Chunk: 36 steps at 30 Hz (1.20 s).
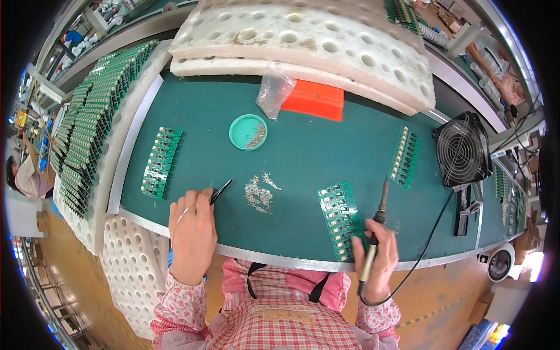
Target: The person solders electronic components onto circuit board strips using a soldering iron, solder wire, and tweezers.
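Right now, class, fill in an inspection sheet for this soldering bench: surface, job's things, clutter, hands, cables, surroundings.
Surface: green mat.
Job's things: circuit board strip by the right hand; small loose parts mid-mat.
Clutter: teal dish, plastic bag, orange box.
Hands: left hand holds tweezers; right hand holds soldering iron.
Cables: black cord from the iron.
Surroundings: fan, foam trays, racked boards.

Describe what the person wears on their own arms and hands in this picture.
Both forearms are covered by pink floral-patterned sleeves with gathered cuffs at the wrists. The left hand and right hand are bare, with no gloves. A thin bangle circles the left hand near the knuckles. A pink checked apron shows below.
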Available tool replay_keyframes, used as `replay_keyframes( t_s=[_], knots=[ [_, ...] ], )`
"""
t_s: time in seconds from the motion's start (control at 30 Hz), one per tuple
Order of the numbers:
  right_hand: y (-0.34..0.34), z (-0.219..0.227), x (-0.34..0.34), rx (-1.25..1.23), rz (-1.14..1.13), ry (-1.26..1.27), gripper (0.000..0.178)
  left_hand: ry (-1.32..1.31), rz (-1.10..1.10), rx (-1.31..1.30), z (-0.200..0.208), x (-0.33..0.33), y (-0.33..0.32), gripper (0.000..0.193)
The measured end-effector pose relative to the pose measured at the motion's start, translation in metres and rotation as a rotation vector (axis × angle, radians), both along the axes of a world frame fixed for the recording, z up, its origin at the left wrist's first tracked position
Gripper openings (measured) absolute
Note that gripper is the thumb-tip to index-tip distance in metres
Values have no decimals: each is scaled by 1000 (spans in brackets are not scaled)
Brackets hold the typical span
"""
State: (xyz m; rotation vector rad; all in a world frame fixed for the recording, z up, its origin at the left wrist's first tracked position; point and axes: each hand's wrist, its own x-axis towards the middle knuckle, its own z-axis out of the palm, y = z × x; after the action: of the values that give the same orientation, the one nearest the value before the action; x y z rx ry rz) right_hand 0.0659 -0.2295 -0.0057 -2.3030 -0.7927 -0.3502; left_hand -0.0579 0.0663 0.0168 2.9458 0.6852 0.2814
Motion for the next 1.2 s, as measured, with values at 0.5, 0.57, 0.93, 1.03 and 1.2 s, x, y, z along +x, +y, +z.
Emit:
replay_keyframes(
  t_s=[0.5,0.57,0.93,1.03,1.2],
  knots=[
    [29,-3,-16,64,71,131,61,-370,19,-571,-5,-10,-28,14],
    [27,-2,-14,74,79,140,60,-388,26,-528,-5,-3,-37,16],
    [19,-7,-8,174,94,156,55,-546,-170,-641,-32,69,-90,17],
    [19,-7,-6,165,92,134,55,-503,-84,-756,-28,69,-95,15],
    [18,-9,-6,165,96,159,55,-474,-122,-683,-28,73,-94,14]
  ],
)
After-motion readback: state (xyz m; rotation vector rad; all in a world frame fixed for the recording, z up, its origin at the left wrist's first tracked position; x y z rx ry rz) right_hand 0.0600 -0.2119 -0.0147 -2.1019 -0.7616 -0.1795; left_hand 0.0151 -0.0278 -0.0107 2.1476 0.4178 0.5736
